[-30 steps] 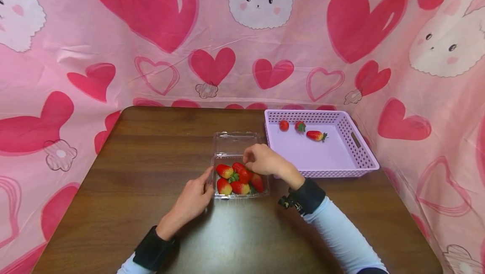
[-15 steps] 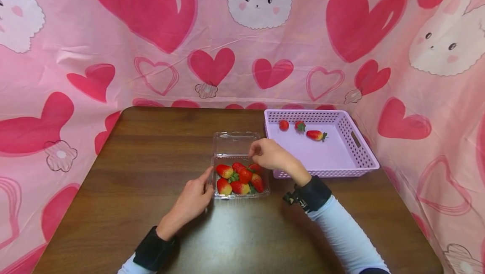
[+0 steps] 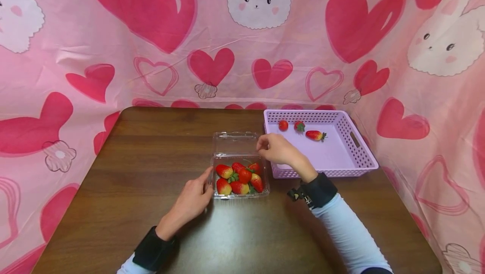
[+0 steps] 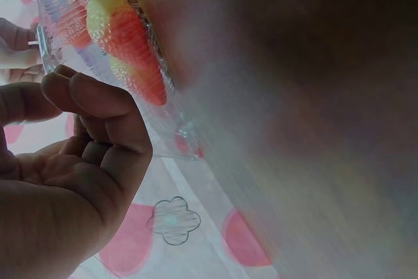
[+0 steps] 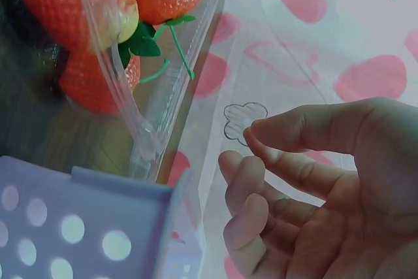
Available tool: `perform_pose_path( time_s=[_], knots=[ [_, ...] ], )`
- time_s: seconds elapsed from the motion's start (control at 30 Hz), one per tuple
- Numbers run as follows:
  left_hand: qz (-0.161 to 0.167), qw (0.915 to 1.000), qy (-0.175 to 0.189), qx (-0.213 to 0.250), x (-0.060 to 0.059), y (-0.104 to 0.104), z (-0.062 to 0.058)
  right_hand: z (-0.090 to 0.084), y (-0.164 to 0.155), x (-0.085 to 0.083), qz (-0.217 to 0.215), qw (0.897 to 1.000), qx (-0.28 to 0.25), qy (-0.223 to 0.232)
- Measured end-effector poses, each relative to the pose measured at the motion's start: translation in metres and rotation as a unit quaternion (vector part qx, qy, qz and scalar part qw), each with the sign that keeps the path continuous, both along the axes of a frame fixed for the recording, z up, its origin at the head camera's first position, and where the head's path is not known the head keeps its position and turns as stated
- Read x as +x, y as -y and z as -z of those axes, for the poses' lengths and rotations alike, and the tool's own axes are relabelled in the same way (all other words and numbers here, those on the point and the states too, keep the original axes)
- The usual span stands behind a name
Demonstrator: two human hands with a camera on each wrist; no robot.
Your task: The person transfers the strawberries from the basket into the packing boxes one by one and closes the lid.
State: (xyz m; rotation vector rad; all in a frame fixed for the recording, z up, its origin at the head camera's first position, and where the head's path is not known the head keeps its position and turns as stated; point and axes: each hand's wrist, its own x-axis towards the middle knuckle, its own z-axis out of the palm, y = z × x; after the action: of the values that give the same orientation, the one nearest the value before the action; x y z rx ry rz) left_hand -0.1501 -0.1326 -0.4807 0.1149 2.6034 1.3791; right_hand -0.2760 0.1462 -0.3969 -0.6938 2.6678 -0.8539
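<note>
The left hand (image 3: 191, 200) rests on the table (image 3: 151, 160), its loosely curled fingers (image 4: 98, 106) touching the left wall of the clear box (image 3: 241, 177) of strawberries (image 3: 238, 178). The right hand (image 3: 278, 150) hovers above the box's far right corner beside the lilac basket (image 3: 352, 156), fingers (image 5: 294, 132) lightly bent and holding nothing. The box lies just below and left of them.

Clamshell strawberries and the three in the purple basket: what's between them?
In the head view: the right hand, hovering empty, and the purple basket near wall.
</note>
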Motion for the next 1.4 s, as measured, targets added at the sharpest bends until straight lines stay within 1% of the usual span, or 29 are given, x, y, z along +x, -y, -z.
perform_pose_path(
  time_s=[0.13, 0.3, 0.57, 0.67, 0.87, 1.1, 1.4],
  knots=[
    [-0.001, 1.0, 0.003, 0.001, 0.0, 0.0, 0.0, -0.001, -0.004, -0.002, 0.007, 1.0, 0.004, -0.007],
    [-0.003, 1.0, -0.002, 0.0, 0.0, -0.001, 0.0, -0.005, -0.008, -0.004, 0.021, 1.0, 0.006, -0.007],
    [-0.004, 1.0, -0.003, -0.005, 0.001, 0.0, 0.0, -0.01, -0.021, -0.012, 0.011, 0.998, 0.007, -0.055],
    [-0.004, 1.0, -0.005, -0.006, 0.0, 0.0, 0.0, -0.011, -0.026, -0.017, 0.019, 0.997, 0.02, -0.067],
    [-0.006, 0.9999, -0.007, -0.013, -0.001, -0.001, 0.001, -0.015, -0.038, -0.024, 0.048, 0.995, 0.052, -0.069],
    [-0.006, 0.9999, -0.002, -0.01, 0.001, -0.001, 0.001, -0.017, -0.054, -0.036, 0.053, 0.994, 0.049, -0.08],
    [-0.008, 0.9999, -0.006, -0.011, 0.0, -0.002, 0.001, -0.02, -0.069, -0.046, 0.088, 0.993, 0.069, -0.046]
  ],
)
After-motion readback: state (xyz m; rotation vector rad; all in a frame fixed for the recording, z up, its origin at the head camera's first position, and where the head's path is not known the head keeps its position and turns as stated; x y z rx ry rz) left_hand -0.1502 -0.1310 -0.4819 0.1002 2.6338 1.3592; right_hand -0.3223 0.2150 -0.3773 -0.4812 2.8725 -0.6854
